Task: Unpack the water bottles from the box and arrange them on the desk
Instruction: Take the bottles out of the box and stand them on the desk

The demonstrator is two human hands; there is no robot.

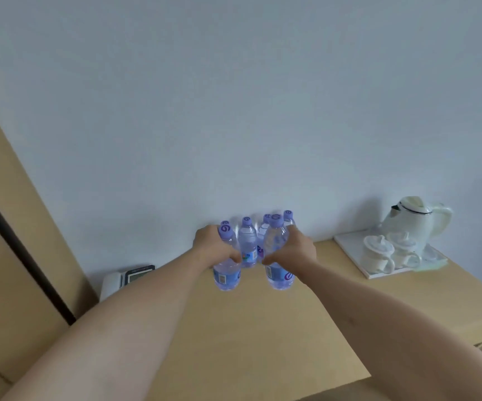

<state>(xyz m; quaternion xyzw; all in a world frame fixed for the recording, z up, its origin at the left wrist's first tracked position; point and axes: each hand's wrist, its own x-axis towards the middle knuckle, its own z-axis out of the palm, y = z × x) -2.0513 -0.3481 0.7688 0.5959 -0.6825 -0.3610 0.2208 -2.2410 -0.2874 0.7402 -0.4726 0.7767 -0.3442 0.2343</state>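
Note:
Several clear water bottles with purple caps stand together near the wall on the tan desk [262,328]. My left hand [213,244] grips one bottle [226,274] around its middle, at the front left of the group. My right hand [294,248] grips another bottle [278,274] at the front right. Both held bottles stay upright, just in front of the back row [247,244]. I cannot tell whether their bases touch the desk. The box is out of view.
A white tray [349,247] at the desk's back right carries a cream kettle [416,221] and two lidded cups [378,253]. A telephone [127,277] sits at the back left beside a tall wooden panel [11,256]. The desk's right edge drops off.

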